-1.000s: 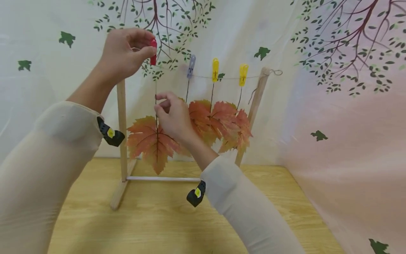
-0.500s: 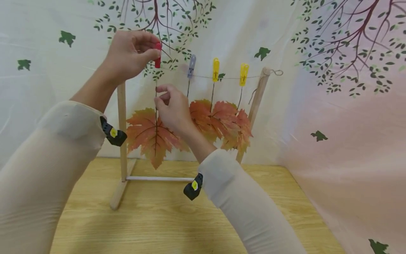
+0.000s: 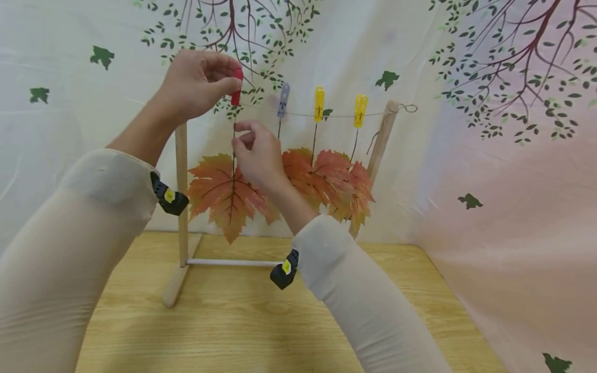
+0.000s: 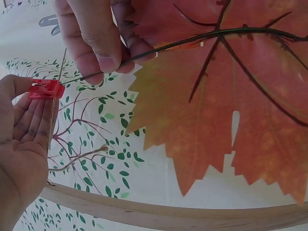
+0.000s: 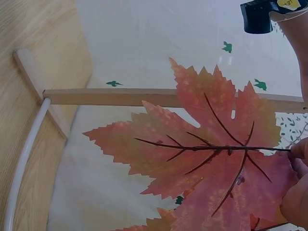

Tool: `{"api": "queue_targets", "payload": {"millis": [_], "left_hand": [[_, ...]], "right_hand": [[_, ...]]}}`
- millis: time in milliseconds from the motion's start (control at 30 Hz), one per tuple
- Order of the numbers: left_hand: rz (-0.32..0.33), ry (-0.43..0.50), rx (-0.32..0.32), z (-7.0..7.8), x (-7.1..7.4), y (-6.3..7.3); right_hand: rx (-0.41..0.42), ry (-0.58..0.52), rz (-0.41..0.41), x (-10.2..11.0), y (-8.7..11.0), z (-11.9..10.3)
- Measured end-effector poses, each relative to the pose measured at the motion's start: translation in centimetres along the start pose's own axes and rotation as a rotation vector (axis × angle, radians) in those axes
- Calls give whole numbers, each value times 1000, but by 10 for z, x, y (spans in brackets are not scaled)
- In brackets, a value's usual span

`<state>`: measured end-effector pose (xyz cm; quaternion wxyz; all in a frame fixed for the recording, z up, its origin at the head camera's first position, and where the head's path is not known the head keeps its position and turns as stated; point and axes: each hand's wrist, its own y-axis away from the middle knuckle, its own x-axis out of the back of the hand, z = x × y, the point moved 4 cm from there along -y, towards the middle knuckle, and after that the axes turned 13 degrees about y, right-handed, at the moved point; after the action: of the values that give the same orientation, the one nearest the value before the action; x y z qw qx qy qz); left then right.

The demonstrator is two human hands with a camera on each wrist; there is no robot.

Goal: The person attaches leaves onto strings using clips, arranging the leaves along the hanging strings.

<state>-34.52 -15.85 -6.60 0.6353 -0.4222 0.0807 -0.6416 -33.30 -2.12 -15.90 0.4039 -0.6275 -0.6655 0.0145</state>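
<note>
High on the left, my left hand (image 3: pixel 193 88) pinches a red clothespin (image 3: pixel 237 94) between thumb and fingers. In the left wrist view the red clothespin (image 4: pixel 46 89) sits at the string (image 4: pixel 52 122), and the tip of a dark stem reaches its mouth; whether it is clamped there I cannot tell. Just below, my right hand (image 3: pixel 261 158) pinches that stem between thumb and fingers. From it hangs an orange-red artificial maple leaf (image 3: pixel 230 202), point down. The right wrist view shows the same leaf (image 5: pixel 163 134), its stem ending in my fingertips.
Further right on the string hang more maple leaves (image 3: pixel 298 160), from a grey-blue clothespin (image 3: pixel 283 101) and two yellow clothespins (image 3: pixel 319 103). Wooden posts (image 3: pixel 182 191) hold the string, with a white bar (image 3: pixel 233 262) low between them on the wooden table (image 3: pixel 224 321). A printed cloth forms the backdrop.
My right hand has raised the leaf, bringing its stem up to the red clothespin. My left hand has moved slightly right and down with the clothespin.
</note>
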Motion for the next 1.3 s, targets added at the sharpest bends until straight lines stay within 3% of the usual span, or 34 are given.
{"api": "queue_targets", "payload": {"millis": [333,833,1300], "left_hand": [[-6,-8,12,0,0,-1],[-9,22,25,0,2,1],[5,114,49,-2,3,2]], "right_hand": [[2,-56,6,1,-6,0],[-72,-168,25,4,-10,0],[-73,-188,26,4,-9,-2]]}}
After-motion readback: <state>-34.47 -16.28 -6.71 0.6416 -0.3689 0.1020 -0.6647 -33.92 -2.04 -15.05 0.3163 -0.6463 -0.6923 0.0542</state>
